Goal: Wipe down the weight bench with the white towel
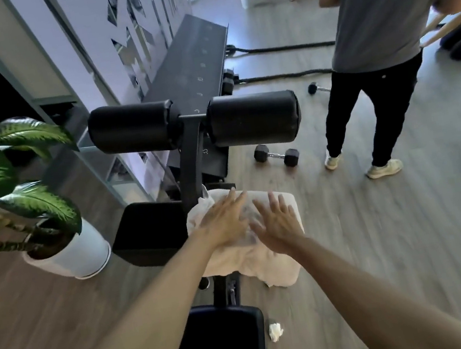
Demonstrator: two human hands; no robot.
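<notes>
Head view, from near to far. Closest, the black back pad (220, 345) of the weight bench, bare, no towel on it; beside it on the wooden floor (384, 240), a small crumpled white scrap (275, 331), maybe paper, hard to tell. Further up, the white towel (245, 259) spread over the right part of the seat pad (148, 235), one edge hanging down over the frame. On top of the towel, both hands flat: left hand (225, 223) with fingers stretched and slightly apart, right hand (276, 224) with fingers spread wide, palms down, nothing pinched. Left part of the seat pad uncovered and dark. Behind, the two black foam rollers (194, 124) on their post, not touched by the towel. Whether any surface already clean or damp: cannot tell, some blur. Judged from this: wiping probably in its early or middle part, on the seat only; back pad, left side of seat and rollers likely still to do. At left, a potted plant (15, 193); further away, a dumbbell (276, 155) on the floor and a standing person (381, 29).
</notes>
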